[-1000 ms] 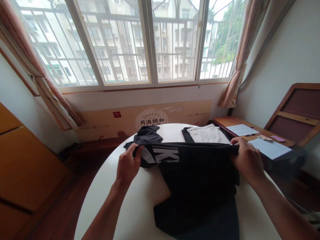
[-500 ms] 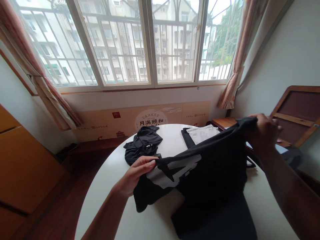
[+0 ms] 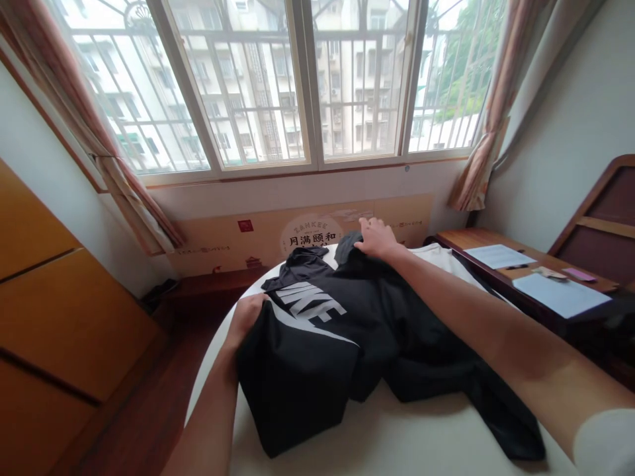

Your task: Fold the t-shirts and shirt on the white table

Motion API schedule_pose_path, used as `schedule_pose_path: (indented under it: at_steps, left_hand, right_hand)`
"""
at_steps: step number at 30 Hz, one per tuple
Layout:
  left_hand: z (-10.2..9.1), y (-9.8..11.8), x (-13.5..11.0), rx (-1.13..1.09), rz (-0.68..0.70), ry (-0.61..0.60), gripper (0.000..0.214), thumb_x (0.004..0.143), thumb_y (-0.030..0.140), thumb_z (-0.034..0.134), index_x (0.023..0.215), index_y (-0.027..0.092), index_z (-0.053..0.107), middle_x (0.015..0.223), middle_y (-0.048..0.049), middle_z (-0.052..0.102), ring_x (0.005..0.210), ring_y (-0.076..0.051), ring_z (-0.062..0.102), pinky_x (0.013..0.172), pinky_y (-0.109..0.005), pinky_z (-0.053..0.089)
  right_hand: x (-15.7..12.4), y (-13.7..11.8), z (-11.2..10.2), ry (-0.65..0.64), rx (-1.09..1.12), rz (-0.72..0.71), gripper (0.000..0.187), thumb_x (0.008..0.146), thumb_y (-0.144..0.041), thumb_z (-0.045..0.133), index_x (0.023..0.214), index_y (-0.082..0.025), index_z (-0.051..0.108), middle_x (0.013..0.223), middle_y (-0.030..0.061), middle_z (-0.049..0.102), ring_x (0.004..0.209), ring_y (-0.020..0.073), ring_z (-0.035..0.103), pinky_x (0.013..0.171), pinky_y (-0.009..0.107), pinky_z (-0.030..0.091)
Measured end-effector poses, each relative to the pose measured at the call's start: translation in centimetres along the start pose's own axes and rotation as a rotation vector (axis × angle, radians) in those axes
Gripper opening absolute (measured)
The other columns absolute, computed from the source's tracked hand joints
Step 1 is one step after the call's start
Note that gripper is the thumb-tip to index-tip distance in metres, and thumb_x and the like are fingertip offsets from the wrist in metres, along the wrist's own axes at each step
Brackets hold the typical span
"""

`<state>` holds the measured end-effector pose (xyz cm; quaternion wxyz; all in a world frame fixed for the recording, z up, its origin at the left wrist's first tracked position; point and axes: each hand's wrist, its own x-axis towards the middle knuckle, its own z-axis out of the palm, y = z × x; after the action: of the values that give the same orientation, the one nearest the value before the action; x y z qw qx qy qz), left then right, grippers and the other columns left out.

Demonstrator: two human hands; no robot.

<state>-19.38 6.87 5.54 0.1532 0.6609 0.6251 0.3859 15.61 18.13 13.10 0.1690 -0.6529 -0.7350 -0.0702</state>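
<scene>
The black shirt [image 3: 347,330] is gripped at its left edge by the left hand [image 3: 247,320]. The right hand [image 3: 376,239] lies on its far end; I cannot tell if it pinches. Earlier the right hand held the shirt lifted, but now it lies on the worktop [image 3: 397,443], logo up.

On the round table [image 3: 407,443] lie seemingly three garments: one black printed shirt [image 3: 317,337], one dark crumpled top [image 3: 300,259], one white top [image 3: 444,256]. Right of the table lie two papers: a far sheet [image 3: 499,256] and a near sheet [image 3: 560,295].

Black logo shirt [image 3: 347,330] spread on table
</scene>
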Motion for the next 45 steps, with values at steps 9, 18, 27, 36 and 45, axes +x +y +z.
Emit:
schedule_pose_path:
  at_steps: [9,18,27,36,45]
  left_hand:
    - [-0.3,-0.6,-0.7,0.219,-0.289,-0.646,0.03,0.078,0.028,0.065,0.051,0.02,0.054,0.056,-0.0027,0.053,0.057,-0.018,0.049,0.057,-0.03,0.034]
    - [1.6,10.0,-5.1,-0.463,0.131,-1.685,0.035,0.077,0.048,0.083,0.075,0.015,0.073,0.064,-0.0045,0.067,0.055,-0.016,0.058,0.054,-0.026,0.048]
    - [7.0,7.3,-3.3,-0.415,-0.228,-0.533,0.028,0.092,0.04,0.069,0.1,0.014,0.07,0.101,-0.0141,0.077,0.083,-0.021,0.074,0.064,-0.025,0.054]
    - [11.1,3.9,-1.1,-0.746,-0.38,-0.247,0.078,0.085,0.025,0.081,0.15,0.02,0.039,0.148,-0.0201,0.058,0.071,-0.011,0.067,0.06,-0.026,0.056]
    - [11.2,3.8,-1.5,-0.765,-0.312,-0.435,0.081,0.081,0.044,0.084,0.147,0.014,0.047,0.114,-0.0144,0.072,0.087,-0.022,0.072,0.073,-0.032,0.058]
  right_hand:
    - [-9.3,10.7,2.8,-0.25,-0.184,0.27,0.061,0.1,-0.056,0.054,0.135,-0.007,0.062,0.135,0.0285,0.066,0.128,0.0433,0.062,0.098,0.049,0.049]
    - [-9.2,15.3,4.8,-0.142,0.237,0.156,0.025,0.094,-0.031,0.062,0.108,-0.014,0.073,0.114,0.0176,0.076,0.109,0.0322,0.069,0.095,0.037,0.05]
    - [-10.9,12.8,1.6,-0.263,0.753,-0.149,0.032,0.09,-0.036,0.063,0.117,-0.02,0.073,0.123,0.0096,0.074,0.115,0.0289,0.068,0.107,0.045,0.049]
    - [-12.2,9.1,-1.9,-0.336,0.924,-0.244,0.037,0.085,-0.042,0.075,0.117,-0.025,0.078,0.122,0.0066,0.075,0.118,0.0313,0.066,0.11,0.047,0.045]
    - [-13.9,8.0,-5.2,-0.538,1.055,-0.388,0.038,0.086,-0.051,0.081,0.112,-0.023,0.081,0.111,0.0071,0.076,0.108,0.0275,0.068,0.097,0.04,0.05]
